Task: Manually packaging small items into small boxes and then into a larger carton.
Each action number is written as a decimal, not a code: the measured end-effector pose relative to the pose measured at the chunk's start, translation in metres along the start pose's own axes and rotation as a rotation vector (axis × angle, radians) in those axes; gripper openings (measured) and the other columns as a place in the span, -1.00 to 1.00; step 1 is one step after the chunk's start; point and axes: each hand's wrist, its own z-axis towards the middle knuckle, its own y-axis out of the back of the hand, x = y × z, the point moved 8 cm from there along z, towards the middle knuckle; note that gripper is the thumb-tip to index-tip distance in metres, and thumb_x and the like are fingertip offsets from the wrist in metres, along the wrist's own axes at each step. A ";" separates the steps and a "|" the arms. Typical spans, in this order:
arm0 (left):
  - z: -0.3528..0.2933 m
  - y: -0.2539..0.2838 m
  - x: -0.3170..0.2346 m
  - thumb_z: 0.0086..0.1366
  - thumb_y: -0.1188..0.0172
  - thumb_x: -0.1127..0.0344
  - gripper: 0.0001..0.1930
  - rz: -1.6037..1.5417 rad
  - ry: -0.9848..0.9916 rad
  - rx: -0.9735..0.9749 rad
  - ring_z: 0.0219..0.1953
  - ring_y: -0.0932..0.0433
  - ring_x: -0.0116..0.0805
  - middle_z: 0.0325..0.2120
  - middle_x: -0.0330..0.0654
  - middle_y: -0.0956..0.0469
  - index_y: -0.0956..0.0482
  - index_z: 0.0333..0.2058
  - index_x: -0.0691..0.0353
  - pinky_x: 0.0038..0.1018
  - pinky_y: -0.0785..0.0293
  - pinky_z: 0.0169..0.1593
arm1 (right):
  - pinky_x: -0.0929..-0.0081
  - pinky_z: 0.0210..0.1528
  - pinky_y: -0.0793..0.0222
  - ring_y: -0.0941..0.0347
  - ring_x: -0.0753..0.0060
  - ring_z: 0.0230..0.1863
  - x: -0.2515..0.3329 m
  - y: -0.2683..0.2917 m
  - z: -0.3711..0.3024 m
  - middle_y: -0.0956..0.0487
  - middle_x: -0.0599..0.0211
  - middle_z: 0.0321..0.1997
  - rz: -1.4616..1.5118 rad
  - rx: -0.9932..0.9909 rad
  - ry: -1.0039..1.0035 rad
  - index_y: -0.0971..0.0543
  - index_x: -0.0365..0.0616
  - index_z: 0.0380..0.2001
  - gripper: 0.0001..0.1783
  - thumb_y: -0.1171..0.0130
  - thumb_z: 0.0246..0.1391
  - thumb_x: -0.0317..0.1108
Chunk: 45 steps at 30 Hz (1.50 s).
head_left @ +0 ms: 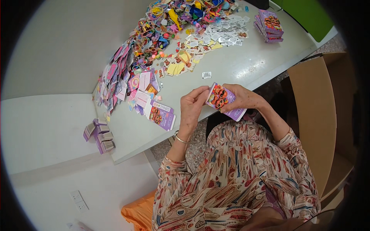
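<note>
A small purple carton (235,114) with red cartoon characters on its face is held in front of me, just over the table's near edge. Around its right side my right hand (244,97) is closed, thumb on the printed face. The fingers of my left hand (193,103) are pinched at the carton's upper left end; whether they hold anything besides the carton is hidden. A matching carton (162,116) lies on the table to the left of my left hand. Just beyond my hands is a small white printed packet (207,75).
Heaps of colourful trinkets (154,42), white packets (223,30), yellow cards (177,68) and pink-purple leaflets (115,73) cover the table's far and left parts. Stacked cartons (269,24) stand far right. Bundled card stacks (101,135) sit at left. A cardboard box (314,115) stands right.
</note>
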 end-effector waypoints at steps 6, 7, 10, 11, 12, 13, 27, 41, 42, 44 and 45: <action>0.000 0.002 -0.002 0.28 -0.19 0.40 -0.75 0.103 -0.098 -0.006 -0.36 -0.50 -0.61 -0.34 -0.24 -0.63 -0.59 -0.10 0.38 -0.66 -0.45 -0.25 | 0.53 -0.17 -0.42 -0.49 0.53 -0.27 0.001 -0.001 -0.001 -0.58 0.32 -0.28 0.017 0.018 -0.007 -0.48 -0.25 -0.14 -0.41 -0.47 -0.25 -0.22; -0.001 0.001 -0.005 0.28 -0.19 0.40 -0.75 0.118 -0.116 0.007 -0.37 -0.49 -0.63 -0.35 -0.26 -0.63 -0.60 -0.10 0.37 -0.67 -0.44 -0.26 | 0.53 -0.16 -0.42 -0.49 0.54 -0.25 -0.003 -0.001 0.000 -0.58 0.30 -0.28 0.016 0.026 -0.041 -0.48 -0.25 -0.15 -0.42 -0.47 -0.25 -0.22; -0.001 0.000 -0.004 0.28 -0.19 0.41 -0.76 0.284 -0.194 -0.011 -0.40 -0.46 -0.65 -0.41 -0.30 -0.61 -0.60 -0.12 0.37 -0.68 -0.40 -0.30 | 0.52 -0.17 -0.41 -0.49 0.53 -0.26 -0.004 -0.002 0.001 -0.58 0.29 -0.30 0.021 0.024 -0.034 -0.48 -0.25 -0.19 -0.43 -0.48 -0.26 -0.21; -0.002 0.000 -0.004 0.28 -0.19 0.41 -0.76 0.284 -0.194 -0.012 -0.40 -0.46 -0.65 -0.41 -0.30 -0.61 -0.60 -0.12 0.37 -0.68 -0.40 -0.30 | 0.52 -0.17 -0.41 -0.49 0.53 -0.26 -0.006 -0.002 0.002 -0.58 0.29 -0.30 0.022 0.024 -0.034 -0.48 -0.25 -0.19 -0.43 -0.48 -0.26 -0.21; -0.004 -0.001 -0.005 0.29 -0.18 0.41 -0.77 0.382 -0.214 -0.024 -0.40 -0.45 -0.65 -0.40 -0.32 -0.60 -0.60 -0.11 0.37 -0.68 -0.41 -0.31 | 0.51 -0.19 -0.41 -0.49 0.52 -0.28 -0.007 -0.002 0.002 -0.57 0.29 -0.31 -0.002 0.018 -0.009 -0.48 -0.25 -0.21 -0.43 -0.48 -0.27 -0.20; -0.005 -0.002 -0.006 0.30 -0.17 0.41 -0.77 0.481 -0.235 -0.037 -0.40 -0.44 -0.65 -0.39 -0.33 -0.59 -0.60 -0.10 0.36 -0.67 -0.41 -0.32 | 0.51 -0.20 -0.41 -0.49 0.51 -0.30 -0.007 -0.002 0.002 -0.57 0.29 -0.33 -0.026 0.013 0.016 -0.47 -0.25 -0.23 -0.44 -0.48 -0.27 -0.19; -0.026 -0.029 -0.022 0.24 0.02 0.55 -0.64 0.822 -0.451 0.056 -0.42 -0.55 0.04 -0.34 0.12 -0.56 -0.40 0.04 0.37 -0.35 -0.46 -0.34 | 0.48 -0.26 -0.40 -0.49 0.43 -0.34 -0.013 0.002 0.000 -0.54 0.24 -0.38 -0.087 0.020 0.008 -0.46 -0.25 -0.29 -0.45 -0.47 -0.29 -0.15; 0.027 0.001 0.029 0.27 -0.10 0.49 -0.77 -0.481 0.185 0.082 -0.15 -0.59 -0.31 -0.17 -0.05 -0.57 -0.44 -0.09 0.40 -0.42 -0.58 -0.07 | 0.37 0.03 -0.39 -0.44 0.26 -0.02 0.002 0.064 -0.015 -0.31 0.05 0.17 0.364 -0.123 0.018 0.01 -0.26 0.32 0.06 -0.36 -0.11 -0.07; 0.030 -0.004 0.029 0.27 -0.10 0.49 -0.77 -0.487 0.179 0.087 -0.15 -0.59 -0.31 -0.17 -0.05 -0.57 -0.44 -0.09 0.40 -0.42 -0.58 -0.07 | 0.37 0.03 -0.39 -0.44 0.26 -0.02 -0.001 0.059 -0.014 -0.31 0.05 0.17 0.354 -0.125 0.019 0.01 -0.26 0.32 0.06 -0.36 -0.11 -0.07; 0.032 -0.027 0.038 0.32 -0.04 0.46 -0.74 -0.644 0.272 0.147 -0.16 -0.60 -0.25 -0.15 0.03 -0.55 -0.42 -0.05 0.44 -0.42 -0.58 -0.04 | 0.29 0.19 -0.27 -0.35 0.18 0.14 0.022 0.045 -0.018 -0.19 0.04 0.28 -0.242 -0.222 0.261 0.05 -0.25 0.33 0.20 -0.46 -0.25 -0.08; 0.032 -0.038 0.037 0.32 -0.04 0.46 -0.74 -0.647 0.270 0.153 -0.16 -0.60 -0.25 -0.15 0.03 -0.55 -0.42 -0.05 0.44 -0.42 -0.58 -0.04 | 0.25 0.28 -0.16 -0.27 0.16 0.24 0.028 0.036 -0.019 -0.25 0.03 0.25 -0.172 -0.280 0.266 -0.01 -0.25 0.31 0.19 -0.50 -0.31 -0.14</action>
